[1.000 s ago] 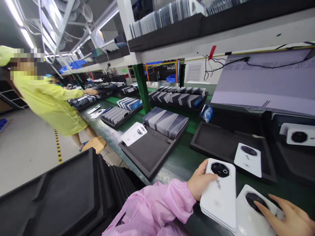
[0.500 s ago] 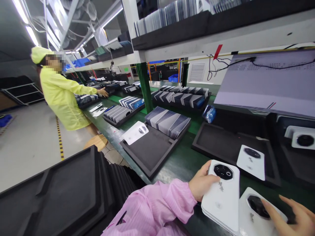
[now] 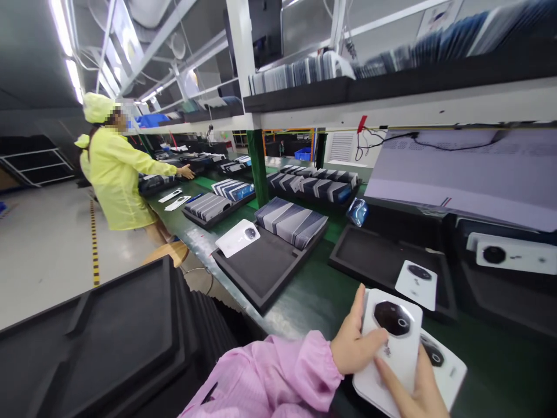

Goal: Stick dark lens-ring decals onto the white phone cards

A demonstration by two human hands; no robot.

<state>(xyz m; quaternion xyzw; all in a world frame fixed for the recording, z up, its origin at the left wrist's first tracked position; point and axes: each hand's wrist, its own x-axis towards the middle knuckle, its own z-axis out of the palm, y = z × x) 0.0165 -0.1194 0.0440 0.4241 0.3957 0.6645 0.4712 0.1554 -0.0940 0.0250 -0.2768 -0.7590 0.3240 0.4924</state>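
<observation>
Hands, two, bare: the left hand [image 3: 357,348] is clasping a stack of thin white rounded-corner panels [image 3: 404,351], thumb pressing the front; the right hand [image 3: 420,397] is laying one digit across the face, another along the right edge, its grip not showing clearly. Stack: tilting above the dark green tabletop [image 3: 300,302]. At three to four o'clock from it, a single white panel with black camera-like patch [image 3: 450,371] is showing partly behind; its support is not showing. At one o'clock, a loose white panel [image 3: 424,293] is overlapping a shallow black tray [image 3: 361,249]. Risk, as judged: smooth faces could be slipping or scuffing if the left thumb is easing. Writing: dark characters are appearing beneath the stack's patch, too small for reading; no brand is showing legibly.
</observation>
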